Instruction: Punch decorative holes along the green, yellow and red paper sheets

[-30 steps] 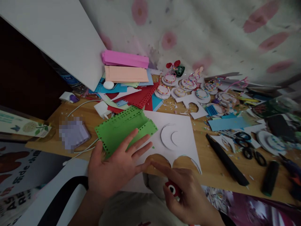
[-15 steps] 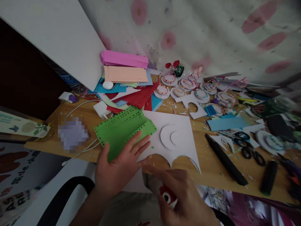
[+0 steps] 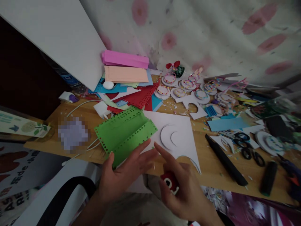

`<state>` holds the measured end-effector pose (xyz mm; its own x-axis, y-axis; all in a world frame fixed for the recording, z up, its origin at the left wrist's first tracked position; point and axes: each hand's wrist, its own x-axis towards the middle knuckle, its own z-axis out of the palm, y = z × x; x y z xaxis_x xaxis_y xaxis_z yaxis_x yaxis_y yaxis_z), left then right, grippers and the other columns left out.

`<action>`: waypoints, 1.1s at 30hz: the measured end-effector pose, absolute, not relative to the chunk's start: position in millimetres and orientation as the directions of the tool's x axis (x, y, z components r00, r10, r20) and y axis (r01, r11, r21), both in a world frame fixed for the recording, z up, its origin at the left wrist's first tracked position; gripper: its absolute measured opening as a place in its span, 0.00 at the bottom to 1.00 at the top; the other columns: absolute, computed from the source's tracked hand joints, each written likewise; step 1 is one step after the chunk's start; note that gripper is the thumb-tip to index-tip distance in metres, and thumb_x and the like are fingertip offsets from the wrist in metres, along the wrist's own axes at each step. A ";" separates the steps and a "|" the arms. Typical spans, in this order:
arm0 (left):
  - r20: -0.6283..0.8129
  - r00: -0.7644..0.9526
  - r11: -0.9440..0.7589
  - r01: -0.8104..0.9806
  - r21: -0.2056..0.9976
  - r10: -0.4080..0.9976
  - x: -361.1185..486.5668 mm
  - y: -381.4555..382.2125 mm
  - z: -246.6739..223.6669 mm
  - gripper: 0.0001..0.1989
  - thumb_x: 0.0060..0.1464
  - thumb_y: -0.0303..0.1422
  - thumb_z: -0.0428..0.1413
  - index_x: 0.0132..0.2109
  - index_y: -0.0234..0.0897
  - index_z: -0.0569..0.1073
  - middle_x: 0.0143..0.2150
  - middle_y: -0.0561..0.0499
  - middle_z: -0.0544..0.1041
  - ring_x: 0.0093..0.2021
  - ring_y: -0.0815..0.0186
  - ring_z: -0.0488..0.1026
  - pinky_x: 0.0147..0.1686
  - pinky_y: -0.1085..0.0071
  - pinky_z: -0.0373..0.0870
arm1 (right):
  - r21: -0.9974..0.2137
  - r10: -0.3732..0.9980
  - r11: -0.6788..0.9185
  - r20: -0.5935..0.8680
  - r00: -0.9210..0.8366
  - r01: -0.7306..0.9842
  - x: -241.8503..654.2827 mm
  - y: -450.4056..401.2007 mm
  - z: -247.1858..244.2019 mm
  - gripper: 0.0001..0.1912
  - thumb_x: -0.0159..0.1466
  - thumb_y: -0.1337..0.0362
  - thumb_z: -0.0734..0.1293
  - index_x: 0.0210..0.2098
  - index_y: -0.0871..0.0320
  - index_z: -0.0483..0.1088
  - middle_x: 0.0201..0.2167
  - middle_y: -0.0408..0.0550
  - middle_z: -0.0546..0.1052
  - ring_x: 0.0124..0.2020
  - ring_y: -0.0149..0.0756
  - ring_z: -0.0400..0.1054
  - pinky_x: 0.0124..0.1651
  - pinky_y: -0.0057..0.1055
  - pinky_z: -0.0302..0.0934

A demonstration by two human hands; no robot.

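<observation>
My left hand [image 3: 128, 171] is open with its fingers spread, holding nothing, just below the green punched paper [image 3: 124, 135]. Its fingertips come near the paper's lower edge. To the right, my right hand [image 3: 182, 185] has its index finger stretched out toward the left fingers. A red item with a white ring [image 3: 169, 182] shows by the palm and thumb of my right hand; whether the hand grips it is unclear. Beyond both hands lies a white sheet [image 3: 183, 122] with a curved cut lower edge and a round white piece [image 3: 169, 137] on it.
Red [image 3: 141, 95], pink [image 3: 124, 59] and peach papers [image 3: 125, 74] lie at the back left. Small white discs with beaded rings [image 3: 162, 91] stand behind the sheet. Black scissors [image 3: 250, 152], a black pen-like tool [image 3: 225, 160] and a dark green-ended cylinder [image 3: 268, 179] are at the right.
My left hand has shifted slightly down and right, off the green paper. My right index finger has lifted and now points up and left.
</observation>
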<state>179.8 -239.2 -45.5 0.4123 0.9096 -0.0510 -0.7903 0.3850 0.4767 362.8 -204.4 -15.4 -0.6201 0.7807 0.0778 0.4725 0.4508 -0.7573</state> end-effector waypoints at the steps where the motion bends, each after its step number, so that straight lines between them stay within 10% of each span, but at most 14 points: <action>1: -0.054 0.420 0.392 -0.781 0.486 0.906 179.4 -239.0 -44.9 0.42 0.53 0.61 0.40 0.67 0.41 0.54 0.67 0.44 0.60 0.70 0.47 0.40 0.63 0.47 0.30 | -0.758 0.778 0.442 0.057 -0.625 0.480 362.1 -204.2 -14.8 0.41 0.55 0.68 0.60 0.67 0.57 0.45 0.19 0.35 0.65 0.17 0.28 0.59 0.23 0.27 0.51; 33: 0.036 0.145 0.114 -0.886 0.450 0.989 178.8 -235.8 -35.6 0.38 0.57 0.56 0.34 0.61 0.35 0.66 0.65 0.42 0.62 0.68 0.45 0.46 0.63 0.42 0.43 | -0.830 0.733 0.130 -0.287 -0.616 0.542 358.8 -216.8 -26.3 0.40 0.58 0.69 0.61 0.67 0.54 0.44 0.20 0.35 0.68 0.19 0.29 0.61 0.23 0.25 0.49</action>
<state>178.8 -235.8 -35.6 0.1454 0.9887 0.0356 -0.8855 0.1140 0.4504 358.8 -216.8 -26.3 -0.6162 0.7333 -0.2874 0.5421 0.1302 -0.8302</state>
